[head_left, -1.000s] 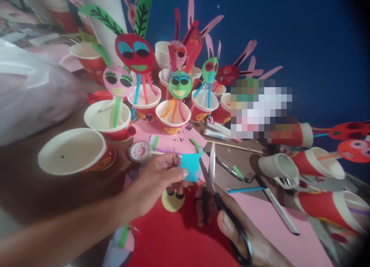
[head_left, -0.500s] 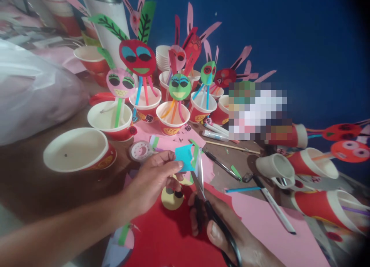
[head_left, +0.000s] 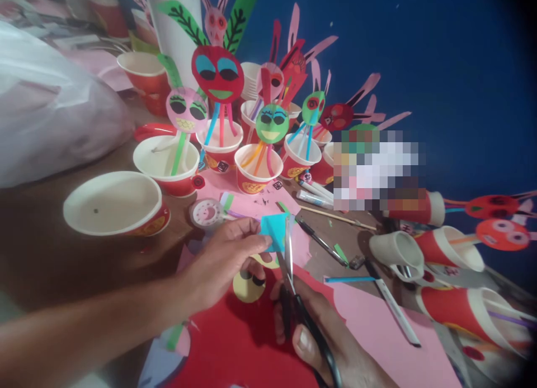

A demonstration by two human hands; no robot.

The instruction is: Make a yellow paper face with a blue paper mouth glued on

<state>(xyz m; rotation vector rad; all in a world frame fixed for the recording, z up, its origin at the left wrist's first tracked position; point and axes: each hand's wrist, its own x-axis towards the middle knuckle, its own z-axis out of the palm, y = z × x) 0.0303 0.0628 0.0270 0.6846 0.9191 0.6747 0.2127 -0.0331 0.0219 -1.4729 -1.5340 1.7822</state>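
Between thumb and fingers, my left hand pinches a small piece of blue paper. My right hand grips a pair of black-handled scissors, whose parted blades point up at the paper's right edge. Just under my left fingers is a yellow paper disc with dark eye shapes, partly covered by the hand. Beneath both hands lies a red paper sheet, with a pink sheet to its right.
Paper cups with straw-legged paper faces, such as a red face, line the back. A tape roll, a pen, a marker and a white mug lie around. A plastic bag bulges at left.
The scissor blades now overlap the blue paper's right edge; a green strip seen beside it earlier is no longer visible there. The view has shifted slightly, and both hands keep their grips.
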